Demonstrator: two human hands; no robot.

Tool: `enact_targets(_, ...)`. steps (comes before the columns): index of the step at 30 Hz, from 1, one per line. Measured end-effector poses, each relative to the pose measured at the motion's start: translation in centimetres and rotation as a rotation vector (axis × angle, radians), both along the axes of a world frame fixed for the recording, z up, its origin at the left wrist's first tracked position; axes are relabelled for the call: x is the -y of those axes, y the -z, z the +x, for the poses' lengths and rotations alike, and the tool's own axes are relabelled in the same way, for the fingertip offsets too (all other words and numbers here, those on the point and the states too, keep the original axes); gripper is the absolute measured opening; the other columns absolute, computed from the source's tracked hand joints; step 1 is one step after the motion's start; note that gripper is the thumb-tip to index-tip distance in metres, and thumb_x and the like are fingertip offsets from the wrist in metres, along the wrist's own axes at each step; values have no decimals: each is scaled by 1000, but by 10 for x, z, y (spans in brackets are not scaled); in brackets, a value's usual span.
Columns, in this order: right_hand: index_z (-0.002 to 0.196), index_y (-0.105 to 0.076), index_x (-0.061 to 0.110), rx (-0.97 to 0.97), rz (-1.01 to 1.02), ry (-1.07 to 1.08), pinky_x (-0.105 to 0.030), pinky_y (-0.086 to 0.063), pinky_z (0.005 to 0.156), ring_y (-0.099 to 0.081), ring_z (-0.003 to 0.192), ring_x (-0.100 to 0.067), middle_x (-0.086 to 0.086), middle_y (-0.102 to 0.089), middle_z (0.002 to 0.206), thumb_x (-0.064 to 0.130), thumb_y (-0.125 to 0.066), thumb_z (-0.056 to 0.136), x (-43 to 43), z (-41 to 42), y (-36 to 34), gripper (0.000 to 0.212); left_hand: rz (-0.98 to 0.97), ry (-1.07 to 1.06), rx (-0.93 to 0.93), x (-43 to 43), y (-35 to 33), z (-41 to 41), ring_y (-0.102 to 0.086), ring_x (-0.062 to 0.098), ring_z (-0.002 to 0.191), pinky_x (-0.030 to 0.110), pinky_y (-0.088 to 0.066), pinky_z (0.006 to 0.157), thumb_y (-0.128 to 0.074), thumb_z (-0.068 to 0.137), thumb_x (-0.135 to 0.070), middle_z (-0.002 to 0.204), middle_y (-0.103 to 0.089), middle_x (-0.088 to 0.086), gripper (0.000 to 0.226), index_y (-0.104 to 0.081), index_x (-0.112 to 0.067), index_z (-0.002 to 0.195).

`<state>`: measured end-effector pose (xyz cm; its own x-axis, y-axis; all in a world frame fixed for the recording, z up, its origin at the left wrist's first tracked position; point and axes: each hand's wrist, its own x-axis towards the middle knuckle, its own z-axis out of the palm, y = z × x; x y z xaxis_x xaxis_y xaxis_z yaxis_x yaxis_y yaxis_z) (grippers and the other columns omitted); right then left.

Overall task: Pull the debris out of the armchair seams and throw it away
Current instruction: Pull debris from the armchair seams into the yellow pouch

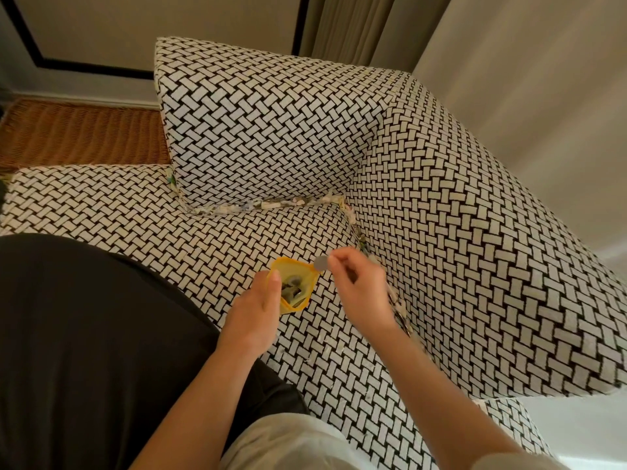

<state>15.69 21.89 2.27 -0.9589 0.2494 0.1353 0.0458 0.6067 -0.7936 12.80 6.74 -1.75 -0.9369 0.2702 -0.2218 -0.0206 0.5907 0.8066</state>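
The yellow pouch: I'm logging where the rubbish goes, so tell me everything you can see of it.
The yellow pouch is a small, soft container, plastic by the look of it, with its mouth held open and facing up. Inside lie dark and grey bits, too small to identify. The left hand grips its near side, thumb on the rim, holding it just above the seat cushion. The right hand pinches a grey round disc at the pouch's far rim.
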Motion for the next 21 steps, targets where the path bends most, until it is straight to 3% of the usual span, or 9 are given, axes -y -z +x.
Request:
enact_targets(3, 95, -64, 13, -1, 57, -101, -12, -35, 45, -48, 51, -1, 14, -52, 63, 15, -52, 94, 9, -1, 1, 13, 13, -10, 10, 0, 0, 1, -46, 6, 71, 22, -36, 59, -7, 95, -50, 79, -47, -6, 52, -42, -20, 120)
enact_targets(8, 99, -62, 15, 129, 100, 264, -15, -33, 43, -37, 46, -2, 7, -53, 64, 17, -48, 95, -33, 12, 22, 14, 12, -21, 32, -2, -2, 2, -49, 9, 73, 19, -36, 57, -8, 97, -46, 80, -48, -2, 50, -45, -16, 112)
enact_targets(12, 103, -58, 16, 407, 267, 431, -15, -38, 40, -45, 47, -7, 2, -58, 70, 21, -48, 95, -71, 36, 45, 14, 2, -40, 2, -1, -7, 4, -50, 13, 72, 25, -38, 59, -6, 97, -47, 80, -51, 4, 56, -50, -11, 100)
enact_targets(16, 102, -55, 17, 516, 467, 483, -26, -50, 52, -58, 61, -14, 2, -58, 71, 25, -49, 95, -84, 44, 54, 12, 19, -69, 9, -1, -7, 4, -46, 14, 63, 25, -36, 57, -9, 98, -43, 71, -48, 4, 51, -47, -13, 84)
enact_targets(21, 109, -57, 11, 568, 655, 469, -22, -37, 50, -51, 68, -14, -2, -61, 85, 24, -45, 97, -81, 29, 60, 21, 4, -65, -39, 0, 2, 0, -52, 13, 65, 25, -37, 54, -13, 94, -48, 77, -53, 4, 51, -49, -13, 103)
